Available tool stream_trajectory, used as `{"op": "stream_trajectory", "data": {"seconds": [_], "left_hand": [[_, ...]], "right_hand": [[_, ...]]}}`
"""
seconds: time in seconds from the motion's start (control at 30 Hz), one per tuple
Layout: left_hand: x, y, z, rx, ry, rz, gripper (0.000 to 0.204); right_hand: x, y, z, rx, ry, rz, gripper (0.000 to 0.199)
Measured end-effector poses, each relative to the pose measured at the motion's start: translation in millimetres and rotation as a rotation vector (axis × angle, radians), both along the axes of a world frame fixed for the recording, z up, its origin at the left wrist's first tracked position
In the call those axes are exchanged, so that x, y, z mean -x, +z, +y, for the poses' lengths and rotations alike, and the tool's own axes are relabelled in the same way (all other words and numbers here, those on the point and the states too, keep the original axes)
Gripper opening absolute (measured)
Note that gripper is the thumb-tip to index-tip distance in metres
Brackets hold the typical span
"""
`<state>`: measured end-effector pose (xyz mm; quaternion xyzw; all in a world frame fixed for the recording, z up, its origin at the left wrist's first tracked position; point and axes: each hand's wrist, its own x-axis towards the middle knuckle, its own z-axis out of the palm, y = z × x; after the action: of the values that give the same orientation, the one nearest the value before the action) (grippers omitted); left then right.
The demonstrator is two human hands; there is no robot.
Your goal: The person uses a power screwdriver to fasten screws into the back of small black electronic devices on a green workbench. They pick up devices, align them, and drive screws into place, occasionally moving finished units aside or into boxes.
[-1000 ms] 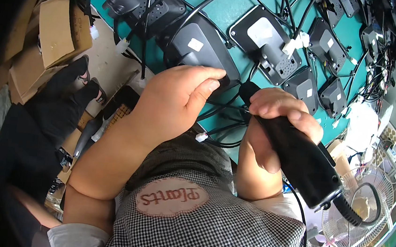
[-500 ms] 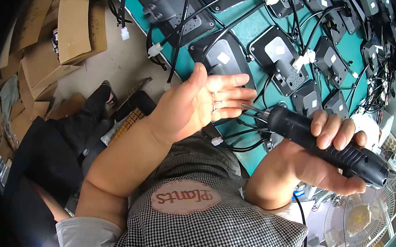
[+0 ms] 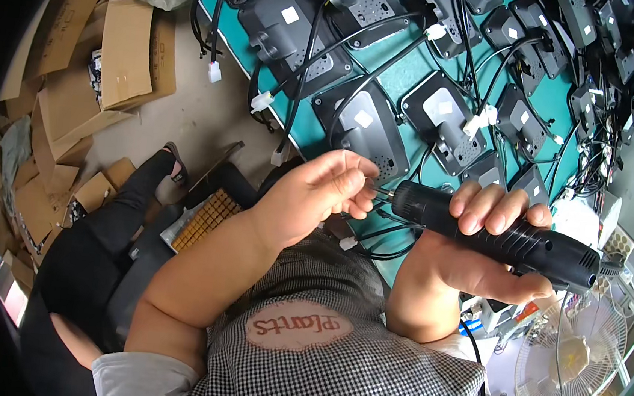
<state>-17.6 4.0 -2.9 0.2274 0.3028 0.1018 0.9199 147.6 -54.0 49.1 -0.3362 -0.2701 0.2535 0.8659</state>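
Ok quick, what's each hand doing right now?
Left hand: closed near the tip of the black screwdriver; whether it holds anything can't be told.
Right hand: closed, holding the black screwdriver.

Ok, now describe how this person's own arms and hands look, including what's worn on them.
The left hand and right hand are both ungloved, with bare wrists and forearms. The left sleeve is short, pale and plain, ending above the elbow. Only a bit of the right sleeve shows, also pale. Whether any ring is worn, I can't tell.
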Motion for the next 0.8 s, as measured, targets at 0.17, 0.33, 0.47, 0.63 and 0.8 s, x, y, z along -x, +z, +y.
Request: {"op": "stream_trajectory", "data": {"seconds": [0.17, 0.33, 0.47, 0.63, 0.8], "left_hand": [[2.1, -3.7, 6.0, 0.055, -0.006, 0.1, 0.016], [-1.6, 0.0, 8.4, -0.094, 0.024, 0.125, 0.013], [-3.8, 7.4, 12.9, -0.062, 0.063, 0.146, 0.015], [-1.9, 4.7, 12.8, -0.03, 0.016, 0.075, 0.016], [-5.1, 6.4, 10.0, -0.011, 0.07, 0.08, 0.019]], "right_hand": [[-3.3, -0.9, -0.2, 0.017, -0.008, 0.033, 0.076], [-8.5, -1.9, -0.4, -0.007, 0.017, 0.045, 0.076], [-12.5, 3.3, 1.4, -0.006, 0.019, 0.059, 0.074], [-10.4, 8.0, 6.3, -0.015, 0.028, 0.093, 0.073], [-11.1, 7.0, 8.3, -0.011, 0.023, 0.095, 0.073]]}}
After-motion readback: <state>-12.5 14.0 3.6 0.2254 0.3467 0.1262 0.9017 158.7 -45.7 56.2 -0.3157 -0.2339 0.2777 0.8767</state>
